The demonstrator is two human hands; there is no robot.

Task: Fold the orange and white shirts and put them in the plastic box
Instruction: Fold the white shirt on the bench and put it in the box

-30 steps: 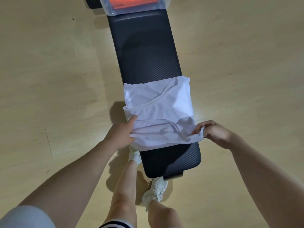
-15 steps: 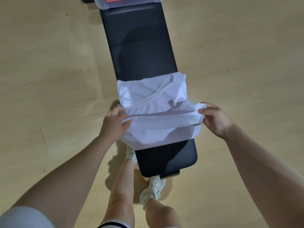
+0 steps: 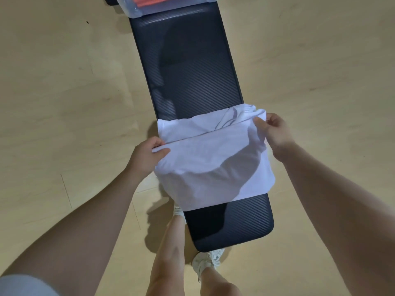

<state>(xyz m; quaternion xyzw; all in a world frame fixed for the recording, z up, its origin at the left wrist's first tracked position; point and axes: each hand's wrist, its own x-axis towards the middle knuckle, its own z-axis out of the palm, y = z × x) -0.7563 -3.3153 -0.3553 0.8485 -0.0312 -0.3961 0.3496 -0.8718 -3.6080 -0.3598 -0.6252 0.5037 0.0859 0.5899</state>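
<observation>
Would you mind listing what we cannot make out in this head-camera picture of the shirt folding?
- Plastic box: cut off by the top edge, so most of it is unseen.
- Orange shirt: only a strip shows; its fold cannot be judged.
- White shirt: its lifted flap hides the layers beneath.
- Bench: its legs are hidden under the pad.

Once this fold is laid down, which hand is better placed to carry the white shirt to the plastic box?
Probably the left hand: the plastic box sits at the bench's far left end. Both hands pinch the white shirt, so the difference is small.
</observation>
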